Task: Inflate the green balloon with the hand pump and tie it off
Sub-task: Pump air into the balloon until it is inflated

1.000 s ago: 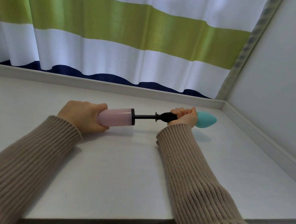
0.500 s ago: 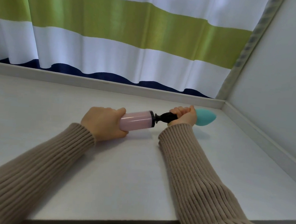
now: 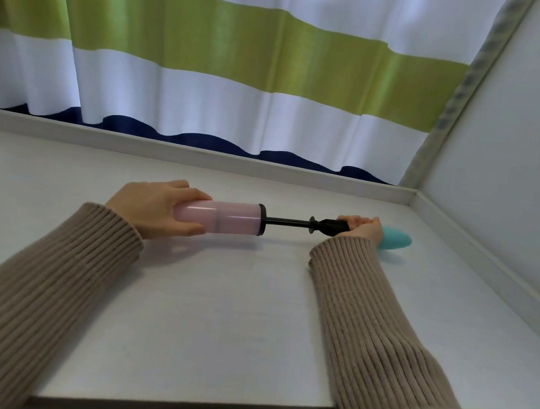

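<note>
- A white tabletop point(image 3: 218, 314) with a low raised rim fills the lower part of the view, set into a corner with a plain pale wall point(image 3: 515, 145) on the right.
- Behind the table hangs a striped curtain point(image 3: 242, 69) with white and yellow-green bands and a dark navy hem that ends just above the back rim.
- Both forearms reach in from the bottom edge in ribbed beige sweater sleeves point(image 3: 382, 330).
- The left hand point(image 3: 157, 208) is wrapped round the translucent pink barrel point(image 3: 228, 217) of the hand pump, fingers over the top and thumb underneath, clamped on the barrel's left end.
- The pump lies roughly level, just above the tabletop, running left to right.
- A thin black rod point(image 3: 288, 222) shows bare between the barrel's black end cap and the black nozzle piece point(image 3: 332, 227), so the barrel and the nozzle piece sit well apart.
- The right hand point(image 3: 363, 228) is curled shut round the nozzle end, fingers together.
- The balloon point(image 3: 397, 239) sticks out to the right of that hand, near the table's far right corner; it looks teal-green, is only slightly filled into a small oval, and its neck is hidden inside the fist.
</note>
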Available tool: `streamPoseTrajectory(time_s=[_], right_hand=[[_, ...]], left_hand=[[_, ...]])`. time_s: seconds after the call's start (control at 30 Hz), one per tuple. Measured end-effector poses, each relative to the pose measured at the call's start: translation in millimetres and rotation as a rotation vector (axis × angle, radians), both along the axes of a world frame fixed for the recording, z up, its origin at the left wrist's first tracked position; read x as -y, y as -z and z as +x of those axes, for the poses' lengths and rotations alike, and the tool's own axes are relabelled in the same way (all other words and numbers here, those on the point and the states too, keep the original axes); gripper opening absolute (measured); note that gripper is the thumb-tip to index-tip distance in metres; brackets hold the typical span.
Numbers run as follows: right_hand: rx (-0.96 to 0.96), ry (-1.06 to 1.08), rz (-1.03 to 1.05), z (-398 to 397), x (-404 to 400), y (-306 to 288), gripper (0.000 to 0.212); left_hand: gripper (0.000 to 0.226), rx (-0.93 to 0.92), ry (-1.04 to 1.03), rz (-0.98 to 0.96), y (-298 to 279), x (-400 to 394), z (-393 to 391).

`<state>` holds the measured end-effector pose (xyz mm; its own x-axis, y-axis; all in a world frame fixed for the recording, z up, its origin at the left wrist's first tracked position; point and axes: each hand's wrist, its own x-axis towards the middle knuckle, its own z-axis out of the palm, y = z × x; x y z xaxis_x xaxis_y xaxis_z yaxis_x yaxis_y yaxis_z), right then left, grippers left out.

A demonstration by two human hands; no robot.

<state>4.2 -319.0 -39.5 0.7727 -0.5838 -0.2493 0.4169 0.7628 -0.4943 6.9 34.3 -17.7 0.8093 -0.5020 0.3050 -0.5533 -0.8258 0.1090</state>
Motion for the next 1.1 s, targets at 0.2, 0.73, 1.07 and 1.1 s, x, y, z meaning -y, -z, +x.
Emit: streamPoseTrajectory(time_s=[0.2,0.73,1.07,1.1], right_hand=[[0.115,0.079,0.197,-6.9,-19.7,-9.9,0.029],[0.281,-0.095,0.104,-12.7,-21.5,-7.4,0.026],[0.261,-0.1,0.117,-10.9,-16.9,-7.2,0.041],[0.251,-0.07,0.11,-11.0,-17.9,-7.6,0.047]], left_hand=[[0.048,-0.275,0.025,-0.265,4.6,-10.8,5.4],[0.036,-0.494,0.117,-0.537,1.9,-17.1,2.0],[0.031,-0.576,0.091,-0.6,2.6,-14.6,0.2],[0.033,-0.586,0.088,-0.607,2.3,-14.7,-0.1]])
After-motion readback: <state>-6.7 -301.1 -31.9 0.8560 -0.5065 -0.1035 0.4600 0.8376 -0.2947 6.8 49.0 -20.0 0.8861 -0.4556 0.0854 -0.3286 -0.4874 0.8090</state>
